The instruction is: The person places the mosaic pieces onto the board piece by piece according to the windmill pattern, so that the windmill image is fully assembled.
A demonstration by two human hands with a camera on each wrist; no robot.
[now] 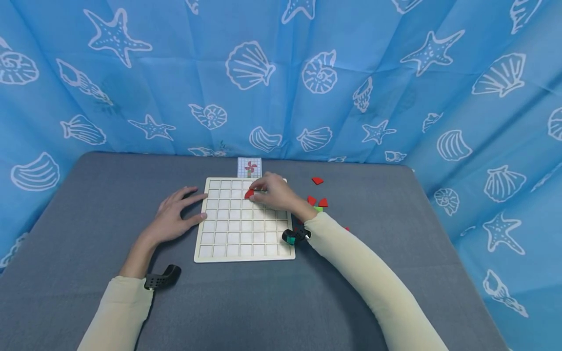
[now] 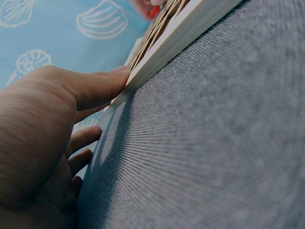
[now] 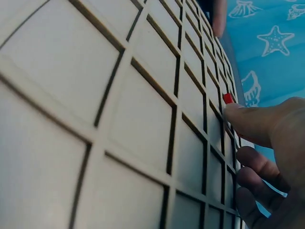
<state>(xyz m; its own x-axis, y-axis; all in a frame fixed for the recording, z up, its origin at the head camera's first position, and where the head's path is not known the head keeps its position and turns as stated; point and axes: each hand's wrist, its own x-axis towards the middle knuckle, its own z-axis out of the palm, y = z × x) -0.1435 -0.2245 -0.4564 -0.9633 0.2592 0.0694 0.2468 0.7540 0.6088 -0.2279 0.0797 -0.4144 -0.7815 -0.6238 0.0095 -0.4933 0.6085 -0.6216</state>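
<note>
A white wooden grid board with square compartments lies on the table. At one of its upper cells, my right hand pinches a red quarter-round tile between thumb and fingers. In the right wrist view the red tile shows at the thumb tip, its lower part hidden by the thumb. My left hand has its fingers spread at the board's left edge. The left wrist view shows the left thumb touching the board's wooden side.
A small pattern card with a red and green pinwheel picture lies behind the board. To the right are loose red tiles and a green tile, partly hidden by the right arm. A blue shell-print curtain hangs behind the grey table.
</note>
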